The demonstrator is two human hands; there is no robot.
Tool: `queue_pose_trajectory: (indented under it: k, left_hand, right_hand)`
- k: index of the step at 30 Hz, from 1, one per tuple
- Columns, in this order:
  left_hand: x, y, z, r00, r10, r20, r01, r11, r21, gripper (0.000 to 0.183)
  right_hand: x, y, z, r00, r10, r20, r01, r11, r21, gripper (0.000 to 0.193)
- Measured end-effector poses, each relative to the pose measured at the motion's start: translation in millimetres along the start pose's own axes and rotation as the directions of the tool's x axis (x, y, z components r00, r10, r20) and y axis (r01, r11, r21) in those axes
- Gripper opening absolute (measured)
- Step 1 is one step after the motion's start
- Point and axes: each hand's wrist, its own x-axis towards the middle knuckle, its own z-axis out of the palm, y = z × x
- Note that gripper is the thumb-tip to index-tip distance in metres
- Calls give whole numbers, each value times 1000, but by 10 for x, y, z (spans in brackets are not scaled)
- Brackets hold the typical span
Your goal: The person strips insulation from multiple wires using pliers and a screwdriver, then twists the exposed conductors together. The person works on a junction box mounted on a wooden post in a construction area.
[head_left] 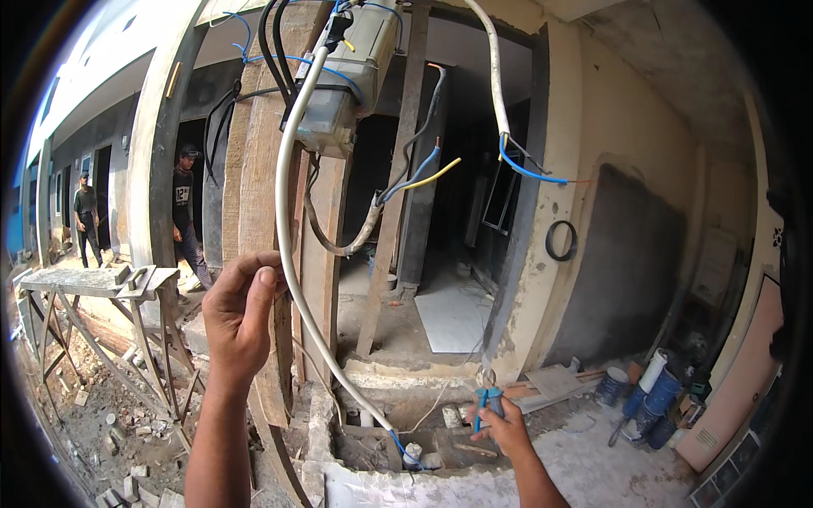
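Note:
My left hand (240,317) is raised at left of centre, fingers curled and thumb closed toward them. Its fingertips are right beside a thick white cable (286,199); what they pinch, if anything, is hidden. That cable bends down from a wooden post (258,161) to a stripped lower end with blue wire (398,440). Blue-handled pliers (490,396) are gripped in my right hand (511,430), jaws pointing up. Ahead hangs a grey electrical box (326,118). Another cable (364,233) beside it ends in bare-tipped blue, yellow and dark wires.
A white cable (494,68) hangs at upper right with split wires. A wooden trestle (97,284) stands left over rubble. Two people (86,216) are at far left, one behind a pillar (152,161). Blue buckets (652,406) and boards (550,385) lie at right.

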Motion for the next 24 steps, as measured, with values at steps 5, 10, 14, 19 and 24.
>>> queue_pose_trajectory:
  k: [5,10,14,19,24]
  left_hand:
    - [248,-252,569,984,175,23,-173,933,316,41]
    - [566,-260,953,995,104,-11,-89,898,431,62]
    - [837,-233,1189,986,-140,-86,158,954,254,67]
    - [954,-226,1332,963,-210,-171,242,951,194,72]
    - [946,-215,1326,953,-272,-135,292,941,170,68]
  right_hand:
    - [201,-610,56,970,-207,127,201,978,64,31]
    - [293,-1010,171,930,-323,178,328,945,1,35]
    - [301,-1202,292,895,-380,235,376,925,63,39]
    - [122,-1247,368,910,-341,235,344,939,30,40]
    - [-10,-1181,393,916,-338,216,348,937,-13,40]
